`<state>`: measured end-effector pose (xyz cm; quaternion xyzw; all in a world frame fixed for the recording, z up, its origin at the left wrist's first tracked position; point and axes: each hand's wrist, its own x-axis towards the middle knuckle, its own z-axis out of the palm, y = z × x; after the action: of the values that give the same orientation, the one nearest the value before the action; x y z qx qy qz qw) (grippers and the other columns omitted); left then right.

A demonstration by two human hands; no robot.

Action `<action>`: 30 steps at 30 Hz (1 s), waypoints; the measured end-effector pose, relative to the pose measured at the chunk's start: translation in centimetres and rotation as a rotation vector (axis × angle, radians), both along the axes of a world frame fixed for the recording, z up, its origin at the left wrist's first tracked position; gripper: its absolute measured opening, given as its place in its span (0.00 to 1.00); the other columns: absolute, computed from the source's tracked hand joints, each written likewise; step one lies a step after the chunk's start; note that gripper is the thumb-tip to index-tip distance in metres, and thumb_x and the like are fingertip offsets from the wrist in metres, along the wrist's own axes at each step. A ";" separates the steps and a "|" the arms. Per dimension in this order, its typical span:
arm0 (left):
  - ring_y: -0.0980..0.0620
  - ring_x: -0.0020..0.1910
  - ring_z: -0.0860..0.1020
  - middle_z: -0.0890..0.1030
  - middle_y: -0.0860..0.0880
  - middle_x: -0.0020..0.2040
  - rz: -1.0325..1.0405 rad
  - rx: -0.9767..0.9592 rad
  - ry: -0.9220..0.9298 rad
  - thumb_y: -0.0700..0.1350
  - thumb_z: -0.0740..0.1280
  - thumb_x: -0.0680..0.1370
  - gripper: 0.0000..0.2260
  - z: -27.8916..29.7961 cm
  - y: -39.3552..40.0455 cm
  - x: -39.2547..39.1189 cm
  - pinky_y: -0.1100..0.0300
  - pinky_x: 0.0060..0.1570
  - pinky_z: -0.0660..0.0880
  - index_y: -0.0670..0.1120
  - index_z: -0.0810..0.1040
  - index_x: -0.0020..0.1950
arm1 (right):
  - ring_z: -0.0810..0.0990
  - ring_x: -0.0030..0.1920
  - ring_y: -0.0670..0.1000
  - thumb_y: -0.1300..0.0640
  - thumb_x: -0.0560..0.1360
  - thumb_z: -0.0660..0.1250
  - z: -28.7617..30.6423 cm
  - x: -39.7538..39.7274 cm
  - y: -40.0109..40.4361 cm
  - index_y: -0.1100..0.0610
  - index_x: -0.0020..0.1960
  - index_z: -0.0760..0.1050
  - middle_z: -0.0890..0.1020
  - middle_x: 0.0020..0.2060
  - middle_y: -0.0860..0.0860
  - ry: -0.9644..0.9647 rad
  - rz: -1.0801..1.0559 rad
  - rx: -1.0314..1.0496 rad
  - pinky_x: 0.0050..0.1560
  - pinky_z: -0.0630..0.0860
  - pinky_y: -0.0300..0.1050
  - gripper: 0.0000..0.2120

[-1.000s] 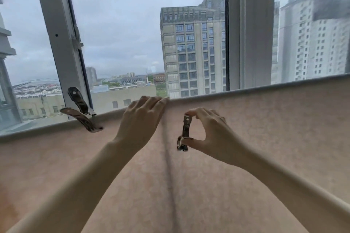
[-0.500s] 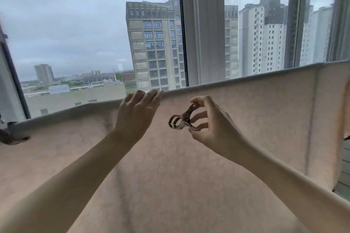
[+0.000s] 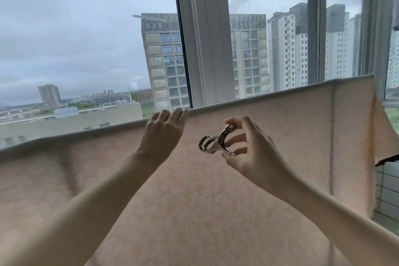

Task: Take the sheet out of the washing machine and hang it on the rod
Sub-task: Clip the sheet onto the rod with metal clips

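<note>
A pale pink patterned sheet hangs draped over the rod, which lies hidden under the sheet's top fold running from lower left to upper right. My left hand has straight fingers reaching to the top fold at the middle. Just right of it, my right hand pinches the handles of a metal clothes clip between thumb and fingers, the clip's jaws pointing left, a little below the fold and not on the sheet.
Large windows with white frames stand right behind the sheet, with tall buildings outside. The sheet's right end hangs loose near a railing at the lower right.
The view has swung right along the sheet; the clip on the window frame at the left is out of sight. My right hand turned its clip from upright to lying sideways, jaws left.
</note>
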<state>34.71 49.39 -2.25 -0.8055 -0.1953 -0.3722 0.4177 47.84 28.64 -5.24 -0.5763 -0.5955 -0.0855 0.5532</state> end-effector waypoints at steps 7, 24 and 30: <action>0.39 0.48 0.80 0.80 0.40 0.58 0.098 -0.057 0.058 0.29 0.71 0.68 0.28 0.6 -2.3 5.5 0.45 0.45 0.78 0.39 0.73 0.68 | 0.80 0.48 0.39 0.62 0.68 0.75 -0.2 5.3 -3.2 0.50 0.62 0.68 0.76 0.55 0.44 0.026 -0.018 0.005 0.45 0.80 0.40 0.27; 0.41 0.44 0.80 0.81 0.43 0.58 0.036 0.093 0.026 0.34 0.67 0.73 0.21 -0.2 -2.5 21.0 0.47 0.43 0.78 0.42 0.76 0.66 | 0.80 0.45 0.42 0.59 0.66 0.76 -2.2 18.8 -5.5 0.46 0.60 0.70 0.77 0.52 0.41 0.075 -0.143 -0.018 0.41 0.79 0.42 0.26; 0.42 0.43 0.80 0.81 0.42 0.57 -0.015 0.110 -0.006 0.35 0.61 0.74 0.19 -0.3 -2.7 26.5 0.48 0.42 0.78 0.42 0.78 0.64 | 0.79 0.45 0.41 0.58 0.67 0.77 -1.2 23.6 -4.0 0.47 0.61 0.69 0.76 0.53 0.40 0.044 -0.167 -0.024 0.41 0.79 0.40 0.27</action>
<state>61.25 46.72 -2.53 -0.7817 -0.1696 -0.3878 0.4579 71.47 24.68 -6.41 -0.6322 -0.5339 -0.1116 0.5503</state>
